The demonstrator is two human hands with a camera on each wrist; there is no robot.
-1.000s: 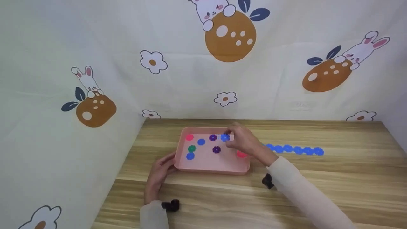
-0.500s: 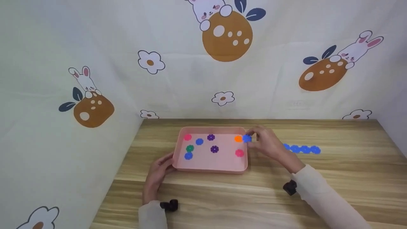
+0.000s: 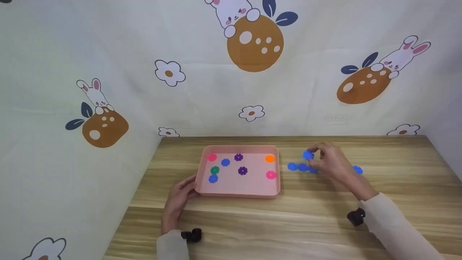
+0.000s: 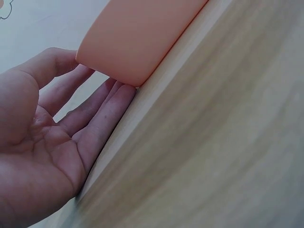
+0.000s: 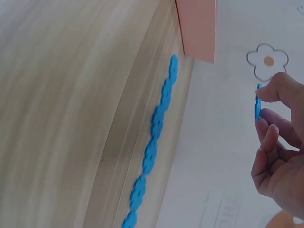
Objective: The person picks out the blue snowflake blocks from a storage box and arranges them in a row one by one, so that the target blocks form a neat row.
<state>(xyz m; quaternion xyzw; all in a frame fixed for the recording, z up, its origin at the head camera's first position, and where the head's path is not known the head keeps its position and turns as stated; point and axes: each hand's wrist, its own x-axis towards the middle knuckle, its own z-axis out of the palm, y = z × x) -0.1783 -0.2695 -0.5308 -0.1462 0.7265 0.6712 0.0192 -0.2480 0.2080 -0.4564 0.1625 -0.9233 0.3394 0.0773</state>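
Note:
My right hand [image 3: 330, 162] pinches a blue flower disc [image 3: 307, 155] [image 5: 257, 105] between thumb and fingers, held just above a row of blue discs [image 3: 301, 167] [image 5: 154, 156] lying on the wooden table to the right of the pink tray [image 3: 238, 193] [image 5: 197, 26]. The hand hides the middle of that row. My left hand [image 3: 178, 196] [image 4: 52, 137] rests with straight fingers against the tray's near left corner [image 4: 128, 42]. Inside the tray lie several discs: pink [image 3: 212, 157], blue [image 3: 225, 162], purple [image 3: 238, 157], green [image 3: 215, 169], orange [image 3: 269, 158].
The wooden table [image 3: 288, 220] is walled at the back and left by a cloth printed with rabbits and flowers [image 3: 252, 72]. Black wrist-camera mounts [image 3: 355, 216] sit at both sleeves.
My right hand lifted a blue disc out of the tray's top middle and carried it right, past the tray's edge, to above the blue row. The left hand stayed at the tray corner.

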